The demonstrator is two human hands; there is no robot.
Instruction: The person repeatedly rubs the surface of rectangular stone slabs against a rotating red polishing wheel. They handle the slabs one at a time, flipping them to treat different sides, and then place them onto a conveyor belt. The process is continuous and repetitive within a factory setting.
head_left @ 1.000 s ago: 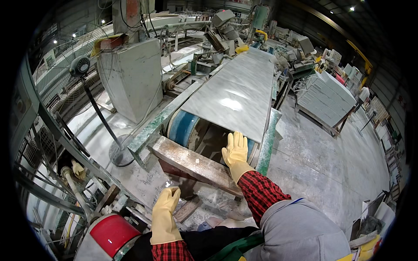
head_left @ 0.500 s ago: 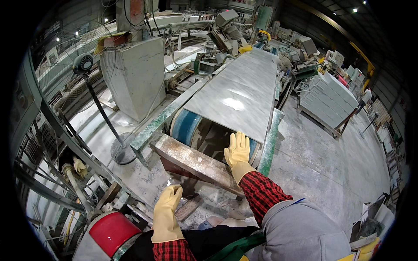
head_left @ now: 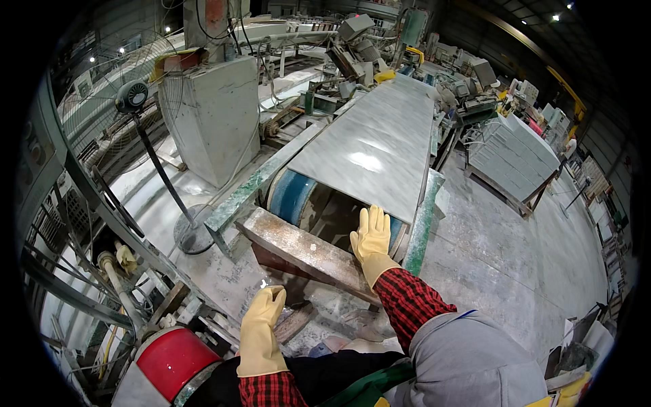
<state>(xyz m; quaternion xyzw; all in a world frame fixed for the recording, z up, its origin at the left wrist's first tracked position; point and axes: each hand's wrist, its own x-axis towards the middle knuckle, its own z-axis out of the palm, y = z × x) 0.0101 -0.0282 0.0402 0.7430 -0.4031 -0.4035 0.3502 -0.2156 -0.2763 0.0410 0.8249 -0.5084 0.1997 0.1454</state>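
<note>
My right hand (head_left: 371, 237), in a cream rubber glove, is laid out flat with its fingers extended. Its fingertips touch or nearly touch the near edge of a long, grey-veined stone slab (head_left: 369, 136). Lower and to the left, my left hand (head_left: 261, 325) wears a matching glove and hangs in the air, fingers loosely bent, nothing visible in it. The slab lies on a conveyor with a blue roller (head_left: 293, 198) at its near end. Between me and that roller runs a worn, whitish beam (head_left: 298, 247).
Green-stained rails (head_left: 424, 224) flank the conveyor. A fan on a black stand (head_left: 159, 163) and a concrete block (head_left: 210, 122) are on the left. A red drum-shaped object (head_left: 178, 363) is at lower left. Stacked slabs (head_left: 515, 159) stand on the right; machinery lines the back.
The whole scene has shifted very slightly in view. Both hands keep nearly the same pose and place.
</note>
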